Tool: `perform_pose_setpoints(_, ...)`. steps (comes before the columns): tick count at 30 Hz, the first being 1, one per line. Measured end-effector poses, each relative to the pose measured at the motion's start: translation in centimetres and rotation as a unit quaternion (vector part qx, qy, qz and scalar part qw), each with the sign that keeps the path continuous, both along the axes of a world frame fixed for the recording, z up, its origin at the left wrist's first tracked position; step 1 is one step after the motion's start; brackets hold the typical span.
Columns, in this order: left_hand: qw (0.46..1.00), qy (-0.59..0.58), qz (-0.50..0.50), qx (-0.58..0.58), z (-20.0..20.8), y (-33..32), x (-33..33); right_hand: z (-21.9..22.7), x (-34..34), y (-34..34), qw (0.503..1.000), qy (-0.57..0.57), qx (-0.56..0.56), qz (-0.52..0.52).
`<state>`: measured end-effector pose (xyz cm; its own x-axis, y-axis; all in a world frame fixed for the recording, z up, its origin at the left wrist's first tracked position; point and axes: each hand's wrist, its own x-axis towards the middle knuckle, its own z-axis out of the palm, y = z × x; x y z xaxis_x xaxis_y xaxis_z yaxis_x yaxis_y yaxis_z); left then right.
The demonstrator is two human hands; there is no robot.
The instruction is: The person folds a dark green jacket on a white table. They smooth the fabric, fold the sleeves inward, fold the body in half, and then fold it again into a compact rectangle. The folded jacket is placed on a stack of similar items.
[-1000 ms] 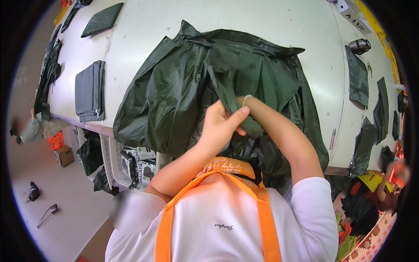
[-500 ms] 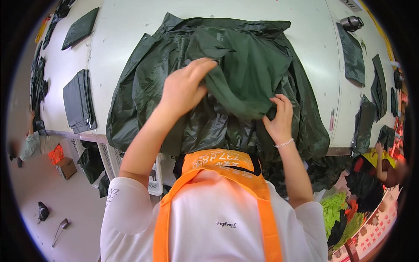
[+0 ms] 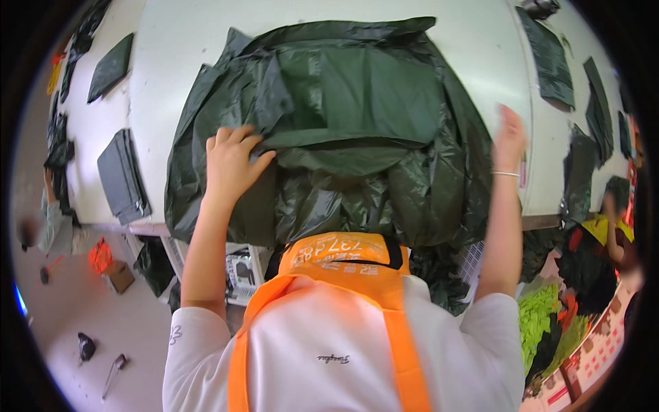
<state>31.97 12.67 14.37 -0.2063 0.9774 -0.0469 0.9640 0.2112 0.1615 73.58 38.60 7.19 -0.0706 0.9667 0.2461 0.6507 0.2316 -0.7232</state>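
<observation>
A dark green shiny raincoat (image 3: 371, 165) lies spread on the white table in front of me, its collar edge toward the far side. A matte inner panel (image 3: 377, 89) shows in its middle, with a folded flap across the lower part. My left hand (image 3: 233, 161) rests on the coat's left half, palm down, thumb stretched out and fingers apart. Off the coat's right edge, above the table, my right hand (image 3: 509, 141) is smeared by motion, so its fingers are unclear. A bracelet circles that wrist.
Folded green garments lie at the left (image 3: 122, 177) and the right (image 3: 549, 58) of the white table (image 3: 165, 55). Beside my right wrist is a pink pen (image 3: 523, 173). Under the table stand white crates (image 3: 247, 268). A person in yellow (image 3: 607, 237) sits at the right.
My right hand has let go of the loose cloth and swung out right. My left hand moved left and now lies on the coat. The lifted panel has been laid flat.
</observation>
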Motion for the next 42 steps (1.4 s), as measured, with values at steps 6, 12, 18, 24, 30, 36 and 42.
perform_pose_setpoints(6,0.989,-0.078,-0.04,0.117,2.6,3.4,4.1,-10.8,26.3,3.2,0.885,-0.392,-0.155,-0.196)
perform_pose_setpoints(12,0.991,-0.089,-0.022,0.094,-0.4,5.2,6.4,-9.1,22.5,-1.3,0.942,-0.292,-0.047,-0.162)
perform_pose_setpoints(18,0.98,-0.106,-0.004,0.169,-1.8,5.4,6.8,-10.3,23.9,0.4,0.961,-0.229,-0.014,-0.152)
perform_pose_setpoints(24,0.947,-0.104,-0.079,0.295,-1.2,5.5,7.0,4.3,-2.2,-3.4,0.98,0.013,-0.158,0.123)
perform_pose_setpoints(30,0.921,-0.109,-0.123,0.353,-0.8,5.5,6.8,7.6,-15.6,-8.9,0.873,0.125,-0.311,0.353)
perform_pose_setpoints(36,0.909,-0.11,-0.131,0.38,-1.6,5.1,6.4,8.0,-18.1,-9.1,0.852,0.085,-0.348,0.381)
perform_pose_setpoints(42,0.906,-0.111,-0.148,0.381,-1.5,5.3,6.1,8.4,-19.0,-8.7,0.845,0.059,-0.366,0.386)
